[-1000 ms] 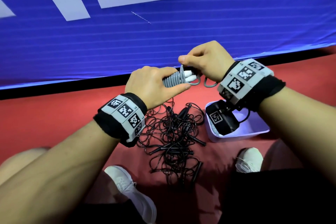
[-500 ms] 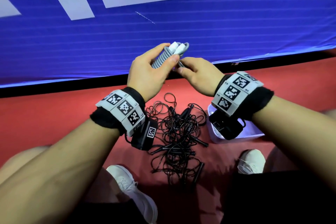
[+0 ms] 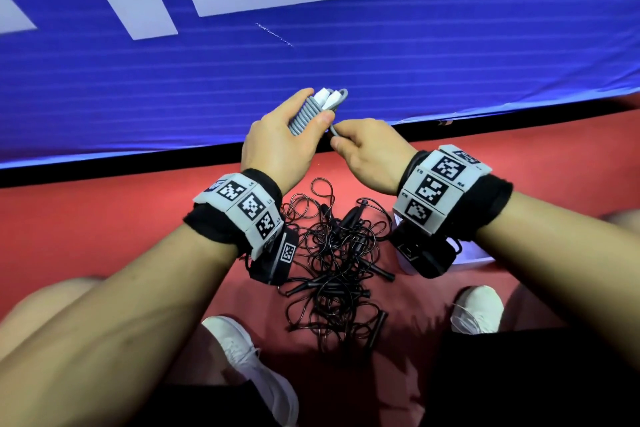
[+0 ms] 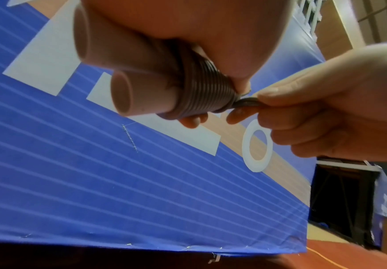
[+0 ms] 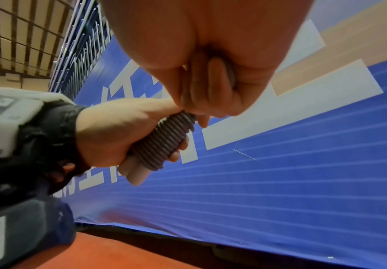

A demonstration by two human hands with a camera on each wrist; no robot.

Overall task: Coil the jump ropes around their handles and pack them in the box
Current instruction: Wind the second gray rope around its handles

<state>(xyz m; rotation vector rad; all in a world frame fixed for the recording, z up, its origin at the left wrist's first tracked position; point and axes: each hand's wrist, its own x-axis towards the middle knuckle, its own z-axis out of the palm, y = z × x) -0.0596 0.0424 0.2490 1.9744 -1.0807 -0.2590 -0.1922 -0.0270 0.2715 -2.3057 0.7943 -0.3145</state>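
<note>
Left hand (image 3: 277, 146) grips the coiled grey jump rope (image 3: 306, 113) — raised higher than a second ago. Right hand (image 3: 369, 152) pinches the rope's tail (image 4: 245, 103), tucking it; boxing should come next.

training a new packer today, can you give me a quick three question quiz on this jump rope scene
1. True or false: the left hand grips the grey jump rope coiled round its two white handles.
2. What does the right hand pinch? A) a black handle B) the grey rope's loose end C) the box rim
3. Fill in: the tangled black jump ropes lie on the red ____, beside the pale plastic box.

Key: 1 true; 2 B; 3 floor
</note>
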